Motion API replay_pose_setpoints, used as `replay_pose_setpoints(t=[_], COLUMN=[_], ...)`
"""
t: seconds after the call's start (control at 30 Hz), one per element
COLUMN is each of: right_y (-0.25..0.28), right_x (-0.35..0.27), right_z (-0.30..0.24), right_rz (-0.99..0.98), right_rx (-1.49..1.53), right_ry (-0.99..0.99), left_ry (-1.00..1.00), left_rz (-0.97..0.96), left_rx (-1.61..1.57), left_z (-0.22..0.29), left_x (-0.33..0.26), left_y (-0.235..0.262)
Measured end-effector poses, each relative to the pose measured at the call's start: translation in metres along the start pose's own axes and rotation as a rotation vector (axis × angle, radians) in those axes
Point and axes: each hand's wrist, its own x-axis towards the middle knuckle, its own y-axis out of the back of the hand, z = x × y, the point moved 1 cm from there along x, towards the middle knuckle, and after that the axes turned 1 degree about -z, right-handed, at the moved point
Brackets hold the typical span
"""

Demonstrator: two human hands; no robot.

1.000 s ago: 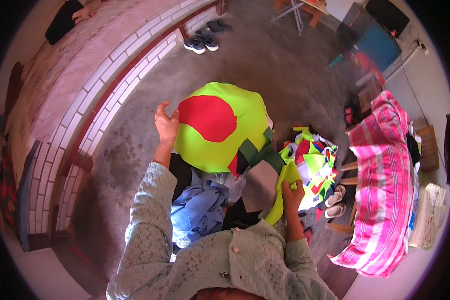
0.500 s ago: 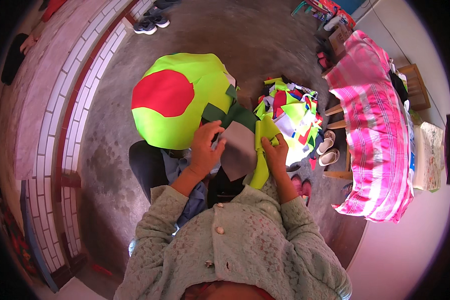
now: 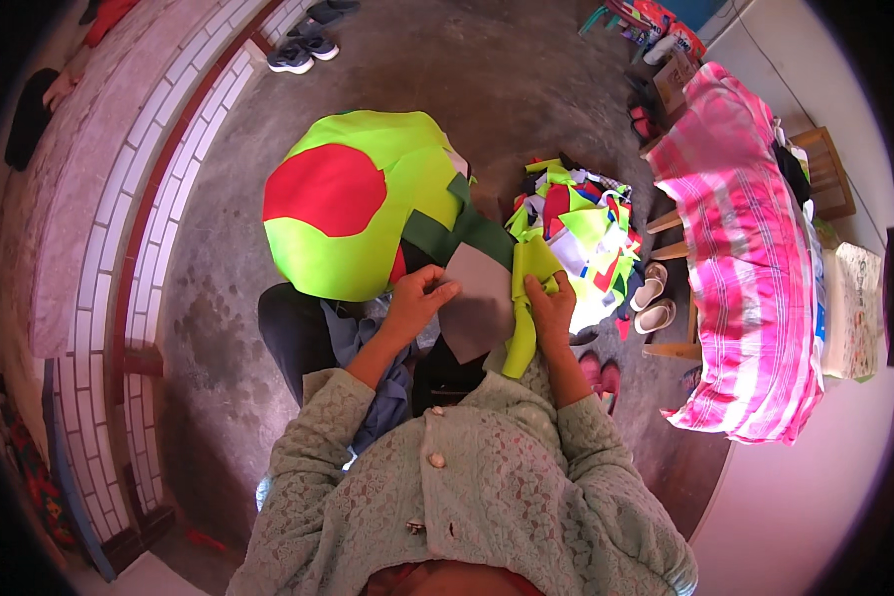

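Note:
My left hand [image 3: 410, 308] has thumb and fingers drawn together at the left edge of a grey fabric piece [image 3: 475, 303], seemingly pinching it. Between the fingers of my right hand [image 3: 552, 310] is a yellow-green fabric strip [image 3: 519, 340], partly folded and hanging toward my lap. Dark green fabric strips [image 3: 482, 236] lie just beyond the grey piece. Farther left, a large rounded yellow-green fabric bundle [image 3: 313, 253] bears a red patch [image 3: 328, 191] and rests by my left knee.
A heap of coloured fabric scraps [image 3: 591, 223] lies on the floor to the right. Beige shoes [image 3: 652, 300] stand beside a wooden seat draped in a pink checked cloth [image 3: 735, 288]. Dark sneakers [image 3: 298, 55] are at the far left, near a white-brick step [image 3: 134, 189].
My left hand has lowered slightly, and its spread fingers have come together at the grey piece's edge. My right hand keeps hold of the yellow-green strip.

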Motion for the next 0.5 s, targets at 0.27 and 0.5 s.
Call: replay_pose_setpoints(t=[0.27, 0.5], right_y=[0.001, 0.002], right_x=[0.0, -0.001], right_z=[-0.003, -0.004], right_rz=[-0.02, -0.021], right_rx=[-0.099, -0.096], right_ry=[-0.009, 0.019], left_ry=[-0.122, -0.145], left_rz=[-0.109, 0.051], left_rx=[-0.274, -0.622], left_z=[0.019, 0.046], left_x=[-0.013, -0.026], left_y=[0.015, 0.036])
